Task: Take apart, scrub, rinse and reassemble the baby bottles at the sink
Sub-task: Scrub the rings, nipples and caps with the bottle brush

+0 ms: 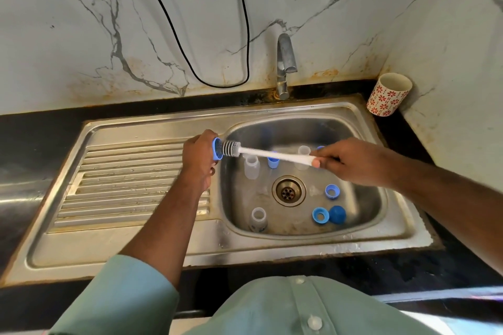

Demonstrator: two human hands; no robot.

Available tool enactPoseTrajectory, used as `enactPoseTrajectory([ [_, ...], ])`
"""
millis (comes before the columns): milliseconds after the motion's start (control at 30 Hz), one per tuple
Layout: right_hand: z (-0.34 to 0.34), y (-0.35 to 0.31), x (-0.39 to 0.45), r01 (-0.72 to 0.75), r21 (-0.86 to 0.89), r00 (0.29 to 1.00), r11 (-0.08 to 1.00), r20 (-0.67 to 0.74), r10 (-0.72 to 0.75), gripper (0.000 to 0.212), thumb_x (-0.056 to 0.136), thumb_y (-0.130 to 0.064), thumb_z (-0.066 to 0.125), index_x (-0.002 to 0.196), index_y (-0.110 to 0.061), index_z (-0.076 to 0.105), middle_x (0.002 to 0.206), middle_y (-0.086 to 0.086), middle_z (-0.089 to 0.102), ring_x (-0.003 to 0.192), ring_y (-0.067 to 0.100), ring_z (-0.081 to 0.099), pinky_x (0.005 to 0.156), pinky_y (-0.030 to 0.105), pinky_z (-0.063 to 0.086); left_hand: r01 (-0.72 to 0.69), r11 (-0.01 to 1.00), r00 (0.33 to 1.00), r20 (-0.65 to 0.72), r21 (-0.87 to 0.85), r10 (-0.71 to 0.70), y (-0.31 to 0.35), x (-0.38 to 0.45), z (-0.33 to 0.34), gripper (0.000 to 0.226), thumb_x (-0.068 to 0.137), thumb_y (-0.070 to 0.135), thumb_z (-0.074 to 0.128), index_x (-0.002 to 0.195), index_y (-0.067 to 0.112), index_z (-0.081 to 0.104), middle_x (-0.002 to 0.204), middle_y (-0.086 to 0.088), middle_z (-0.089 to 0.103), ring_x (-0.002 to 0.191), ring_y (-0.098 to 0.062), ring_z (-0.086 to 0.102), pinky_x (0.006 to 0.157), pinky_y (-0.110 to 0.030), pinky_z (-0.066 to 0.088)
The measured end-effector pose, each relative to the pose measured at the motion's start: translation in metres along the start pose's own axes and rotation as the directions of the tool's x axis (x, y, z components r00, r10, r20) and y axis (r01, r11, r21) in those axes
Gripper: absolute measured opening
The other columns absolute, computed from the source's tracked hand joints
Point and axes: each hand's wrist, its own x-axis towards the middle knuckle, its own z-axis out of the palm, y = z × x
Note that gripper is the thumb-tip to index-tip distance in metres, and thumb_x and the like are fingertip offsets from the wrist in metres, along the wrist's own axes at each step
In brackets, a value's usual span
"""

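over the sink basin [362, 215], left hand [197, 158] gripping blue bottle ring [217, 148], right hand [351, 162] pinching brush [272, 154] handle, bristles at ring

Seen from above, a person's left hand [197, 156] gripped a blue bottle ring [217, 148] over the edge of a steel sink [152, 236], while the right hand [351, 162] held a white bottle brush [268, 154] whose grey bristles met the ring. In the basin lay clear bottles [251, 167], blue rings [319, 216] and a blue cap [337, 215] around the drain [288, 191]. A red-flowered cup [388, 94] stood on the counter right of the tap [284, 65].
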Motion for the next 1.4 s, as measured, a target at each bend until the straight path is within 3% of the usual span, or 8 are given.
enactPoseTrajectory([
  [367,0.018,0.008,-0.001,0.055,0.034,0.998,0.998,0.027,-0.056,0.026,0.099,-0.039,0.048,0.125,-0.043,0.053,0.068,-0.007,0.062,0.049,0.005,0.054,0.051,0.021,0.042,-0.004,1.0,0.999,-0.034,-0.012,0.004,-0.009,-0.004,-0.003,0.02,0.086,0.023,0.057,0.069,0.013,0.057,0.058,-0.007,0.047,0.047,-0.016,0.038,0.046,-0.021,0.025],
  [700,0.017,0.013,-0.001,-0.019,0.152,1.0,0.988,-0.021,0.022,0.03,0.098,-0.041,0.048,0.123,-0.031,0.063,0.072,-0.002,0.062,0.055,0.009,0.052,0.053,0.024,0.042,-0.05,0.999,0.999,0.017,0.009,0.05,-0.008,-0.005,-0.001,0.02,0.087,0.025,0.056,0.072,0.012,0.06,0.062,-0.009,0.05,0.05,-0.017,0.04,0.047,-0.022,0.028],
  [833,0.01,0.006,-0.01,0.062,0.116,0.995,0.991,0.07,-0.071,0.012,0.097,-0.043,0.047,0.105,-0.05,0.052,0.065,-0.009,0.058,0.049,0.0,0.054,0.049,0.014,0.039,-0.092,0.996,0.995,0.027,0.019,0.091,-0.005,-0.004,-0.004,0.023,0.088,0.022,0.057,0.068,0.01,0.057,0.059,-0.009,0.046,0.047,-0.016,0.039,0.043,-0.02,0.027],
  [967,0.009,0.013,-0.003,-0.043,0.174,0.998,0.984,-0.03,0.049,0.031,0.098,-0.037,0.052,0.122,-0.024,0.065,0.066,-0.006,0.059,0.041,-0.002,0.045,0.043,0.011,0.034,-0.113,0.994,0.992,0.059,0.01,0.112,0.006,-0.006,0.0,0.025,0.089,0.022,0.056,0.066,0.013,0.059,0.06,-0.007,0.049,0.048,-0.015,0.041,0.047,-0.022,0.03],
  [1067,0.007,0.002,-0.011,0.02,0.104,0.997,0.994,0.067,-0.027,0.03,0.1,-0.035,0.049,0.127,-0.029,0.06,0.065,-0.01,0.056,0.046,-0.005,0.049,0.046,0.012,0.037,-0.155,0.987,0.986,0.062,0.03,0.153,0.008,-0.004,-0.003,0.026,0.09,0.019,0.057,0.065,0.011,0.058,0.06,-0.009,0.048,0.048,-0.016,0.043,0.046,-0.022,0.03],
  [1200,-0.01,0.015,0.001,0.017,0.109,1.0,0.994,-0.015,-0.016,0.033,0.099,-0.035,0.051,0.13,-0.027,0.059,0.082,-0.013,0.067,0.056,-0.004,0.055,0.052,0.011,0.041,-0.15,0.988,0.987,0.066,0.022,0.149,-0.002,-0.008,-0.002,0.026,0.091,0.019,0.056,0.067,0.013,0.06,0.056,-0.004,0.052,0.047,-0.013,0.045,0.044,-0.019,0.031],
  [1300,0.011,0.011,-0.007,0.003,0.118,0.995,0.993,0.094,-0.014,0.03,0.099,-0.036,0.051,0.126,-0.03,0.061,0.071,-0.006,0.062,0.053,0.002,0.053,0.052,0.018,0.042,-0.13,0.982,0.991,0.008,-0.135,0.133,-0.003,-0.009,-0.003,0.025,0.09,0.016,0.057,0.066,0.013,0.059,0.057,-0.006,0.048,0.045,-0.014,0.044,0.044,-0.019,0.03],
  [1400,0.012,0.007,-0.009,0.021,0.226,0.999,0.974,0.029,-0.028,0.023,0.098,-0.032,0.052,0.121,-0.032,0.059,0.053,-0.012,0.055,0.042,-0.001,0.048,0.043,0.014,0.036,-0.158,0.973,0.987,-0.022,-0.166,0.157,-0.013,-0.01,-0.006,0.025,0.091,0.016,0.055,0.067,0.011,0.058,0.055,-0.006,0.047,0.044,-0.015,0.039,0.043,-0.02,0.028],
])
